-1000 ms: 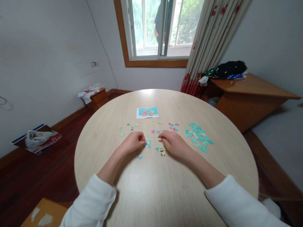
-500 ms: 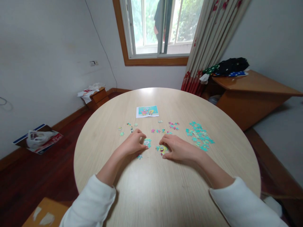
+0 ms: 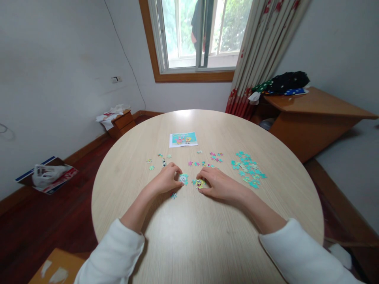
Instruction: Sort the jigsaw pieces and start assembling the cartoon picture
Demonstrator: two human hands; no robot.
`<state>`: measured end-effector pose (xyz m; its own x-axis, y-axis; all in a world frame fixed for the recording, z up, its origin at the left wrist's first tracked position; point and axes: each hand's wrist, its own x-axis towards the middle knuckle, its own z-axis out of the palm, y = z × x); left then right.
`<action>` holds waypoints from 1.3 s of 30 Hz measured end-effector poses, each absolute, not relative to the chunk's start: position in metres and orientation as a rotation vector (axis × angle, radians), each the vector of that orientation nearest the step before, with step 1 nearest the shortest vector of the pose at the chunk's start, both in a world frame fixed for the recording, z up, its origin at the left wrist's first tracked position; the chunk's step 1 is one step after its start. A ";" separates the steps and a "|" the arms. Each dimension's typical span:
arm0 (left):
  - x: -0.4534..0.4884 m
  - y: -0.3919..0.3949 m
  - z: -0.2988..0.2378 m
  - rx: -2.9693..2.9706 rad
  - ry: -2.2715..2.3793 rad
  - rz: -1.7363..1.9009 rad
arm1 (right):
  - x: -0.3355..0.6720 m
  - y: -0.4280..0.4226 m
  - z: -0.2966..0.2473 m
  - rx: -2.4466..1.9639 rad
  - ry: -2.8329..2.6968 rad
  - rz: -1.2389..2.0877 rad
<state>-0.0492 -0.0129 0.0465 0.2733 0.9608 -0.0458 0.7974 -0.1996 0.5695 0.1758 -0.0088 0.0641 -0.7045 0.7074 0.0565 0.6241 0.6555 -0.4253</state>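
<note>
Both my hands rest on a round pale wooden table. My left hand is curled, its fingertips pinching a small joined teal and white puzzle cluster. My right hand is curled too, its fingertips on a yellow character puzzle cluster just right of the teal one. The two clusters lie a short gap apart. One loose teal piece lies below my left hand.
A picture card lies further back on the table. Pink pieces, a heap of teal pieces and a few scattered pieces lie around. A wooden desk stands at right, a curtain by the window.
My right hand has slid the yellow cluster leftward and slightly up, closer to the teal cluster. My left hand has barely moved.
</note>
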 end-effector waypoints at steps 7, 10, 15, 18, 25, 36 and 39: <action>-0.048 -0.013 0.049 2.066 1.563 0.412 | 0.173 -0.009 0.065 -1.092 -2.644 0.583; -0.047 -0.013 0.050 2.065 1.561 0.406 | 0.174 -0.009 0.065 -1.104 -2.646 0.580; -0.048 -0.014 0.051 2.063 1.565 0.421 | 0.174 -0.008 0.063 -1.093 -2.636 0.585; -0.048 -0.014 0.051 2.062 1.555 0.419 | 0.173 -0.008 0.063 -1.080 -2.627 0.580; -0.047 -0.014 0.051 2.054 1.548 0.421 | 0.174 -0.008 0.063 -1.089 -2.643 0.578; -0.047 -0.014 0.052 2.062 1.555 0.388 | 0.174 -0.008 0.064 -1.088 -2.628 0.566; -0.046 -0.015 0.052 2.057 1.549 0.406 | 0.172 -0.008 0.063 -1.090 -2.592 0.555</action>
<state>-0.0465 -0.0145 0.0518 0.2984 0.9516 -0.0741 0.7929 -0.2039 0.5742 0.1724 -0.0079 0.0635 -0.6786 0.7275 0.1013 0.6222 0.6426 -0.4472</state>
